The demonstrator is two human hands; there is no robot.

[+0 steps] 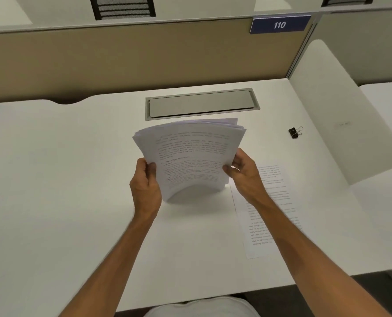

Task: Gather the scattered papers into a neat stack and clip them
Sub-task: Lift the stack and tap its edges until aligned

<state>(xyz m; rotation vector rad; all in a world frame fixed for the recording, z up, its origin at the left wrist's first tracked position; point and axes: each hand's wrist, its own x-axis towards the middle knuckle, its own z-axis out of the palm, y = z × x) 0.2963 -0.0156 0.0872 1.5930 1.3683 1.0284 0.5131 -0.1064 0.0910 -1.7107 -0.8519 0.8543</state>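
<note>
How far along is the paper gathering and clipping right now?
Mostly gathered: both hands, left hand and right hand, hold the stack upright on the desk, edges uneven. One sheet lies loose under the right forearm. The binder clip lies untouched.

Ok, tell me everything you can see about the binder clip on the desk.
The binder clip is small, with a black body and two thin silvery wire handles that loop out toward the upper right. It looks like metal. It lies alone on the white desk, to the right of the held paper stack and beyond the loose sheet, touching neither. No hand is on it and nothing is clipped in it. Whether its jaws are fully shut is too small to tell.
</note>
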